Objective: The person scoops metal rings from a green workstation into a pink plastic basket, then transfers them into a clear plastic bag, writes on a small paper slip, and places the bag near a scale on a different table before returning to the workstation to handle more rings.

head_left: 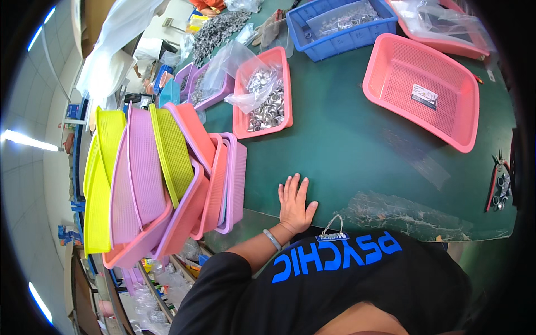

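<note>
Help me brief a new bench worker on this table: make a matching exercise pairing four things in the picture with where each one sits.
Things:
1. Left hand
2. Empty pink basket
3. Blue crate
4. Stack of tilted baskets

Places:
A. At the table's left edge, leaning in pink, purple and yellow
B. Flat on the green table near its front edge
C. At the far side, holding clear bags of metal parts
D. On the right of the table, with a small label card inside

Pairs: 1-B, 2-D, 3-C, 4-A
</note>
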Tool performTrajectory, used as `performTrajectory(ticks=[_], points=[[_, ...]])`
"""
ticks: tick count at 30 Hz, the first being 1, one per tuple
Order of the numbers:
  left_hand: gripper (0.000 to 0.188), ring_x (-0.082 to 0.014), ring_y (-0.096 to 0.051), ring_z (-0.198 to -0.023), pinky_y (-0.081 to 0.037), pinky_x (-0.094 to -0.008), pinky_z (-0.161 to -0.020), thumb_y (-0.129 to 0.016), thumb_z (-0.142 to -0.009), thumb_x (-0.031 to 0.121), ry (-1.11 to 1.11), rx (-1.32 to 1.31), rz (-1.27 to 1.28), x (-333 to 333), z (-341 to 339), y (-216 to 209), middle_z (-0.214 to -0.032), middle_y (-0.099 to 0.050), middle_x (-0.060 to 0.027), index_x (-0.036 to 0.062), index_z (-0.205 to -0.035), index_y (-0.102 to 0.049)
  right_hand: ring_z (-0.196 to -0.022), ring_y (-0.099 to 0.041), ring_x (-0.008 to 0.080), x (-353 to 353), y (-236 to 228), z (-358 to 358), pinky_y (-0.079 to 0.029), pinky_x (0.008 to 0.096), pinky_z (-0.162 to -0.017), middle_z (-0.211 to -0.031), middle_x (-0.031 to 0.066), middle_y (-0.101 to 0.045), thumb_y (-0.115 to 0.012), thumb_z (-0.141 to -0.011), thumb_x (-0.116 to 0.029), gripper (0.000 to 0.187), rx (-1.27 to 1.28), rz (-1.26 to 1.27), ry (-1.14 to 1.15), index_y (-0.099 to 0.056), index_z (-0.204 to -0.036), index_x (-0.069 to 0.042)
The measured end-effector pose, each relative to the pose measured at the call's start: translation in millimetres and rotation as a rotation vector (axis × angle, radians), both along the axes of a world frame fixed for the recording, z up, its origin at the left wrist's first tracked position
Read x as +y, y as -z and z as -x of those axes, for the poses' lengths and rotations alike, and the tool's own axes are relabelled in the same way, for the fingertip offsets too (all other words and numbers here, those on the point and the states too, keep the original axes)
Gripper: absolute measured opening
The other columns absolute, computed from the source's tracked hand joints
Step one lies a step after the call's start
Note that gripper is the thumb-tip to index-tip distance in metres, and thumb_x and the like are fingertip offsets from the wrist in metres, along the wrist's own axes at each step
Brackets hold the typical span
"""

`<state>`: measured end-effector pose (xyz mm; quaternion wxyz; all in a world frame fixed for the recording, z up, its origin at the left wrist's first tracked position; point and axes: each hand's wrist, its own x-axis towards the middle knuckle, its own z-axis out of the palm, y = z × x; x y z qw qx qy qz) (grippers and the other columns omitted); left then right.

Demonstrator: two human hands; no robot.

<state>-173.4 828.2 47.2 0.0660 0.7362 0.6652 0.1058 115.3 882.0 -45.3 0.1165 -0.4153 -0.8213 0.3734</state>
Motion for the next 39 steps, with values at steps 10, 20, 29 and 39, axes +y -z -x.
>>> performTrajectory(ticks=[10, 20, 29, 39], points=[[0.064, -0.0398, -0.019, -0.122, -0.01, -0.0527, -0.099, -0.049, -0.078, 0.031, -0.037, 0.065, -0.135, -11.9, -4.1, 4.5, -0.131, -0.024, -0.0216, 0.0014, -0.129, -0.025, -0.083, -0.056, 0.0286, -16.0, 24.7, -22.0, -0.044, 0.039, -0.074, -0.092, 0.0145, -0.06, -0.052, -0.077, -0.032, 0.035, -0.181, -0.235, -0.072, -0.057, -0.097, -0.004], [0.069, -0.0332, -0.028, -0.121, -0.021, -0.0564, -0.094, -0.059, -0.071, 0.037, -0.21, 0.136, -0.403, 93.3, 17.5, -34.3, -0.128, -0.032, -0.0197, 0.005, -0.126, -0.032, -0.095, -0.054, 0.0312, -88.8, -2.7, -132.2, -0.041, 0.0354, -0.082, -0.1, 0.0192, -0.057, -0.057, -0.076, -0.026, 0.039, -0.039, 0.136, 0.252, -0.054, -0.105, 0.0], [0.062, -0.037, -0.033, -0.115, -0.027, -0.0441, -0.094, -0.062, -0.071, 0.02, 0.162, -0.092, -0.382, 100.8, -29.1, -27.4, -0.125, -0.034, -0.0212, 0.0061, -0.125, -0.035, -0.075, -0.057, 0.016, -124.2, -142.8, -195.6, -0.046, 0.028, -0.067, -0.083, 0.0093, -0.061, -0.063, -0.074, -0.018, 0.032, 0.308, -0.038, 0.553, -0.055, -0.1, -0.001], [0.06, -0.0347, -0.028, -0.12, -0.023, -0.0417, -0.099, -0.06, -0.071, 0.009, 0.164, -0.284, -0.22, 52.4, -53.4, -36.3, -0.129, -0.028, -0.0229, 0.004, -0.125, -0.035, -0.123, -0.016, 0.0425, -19.6, -93.5, -272.6, -0.02, 0.0521, -0.098, -0.135, 0.0177, -0.021, -0.061, -0.066, -0.053, 0.076, -0.555, -0.541, 1.018, -0.03, -0.129, -0.024]])
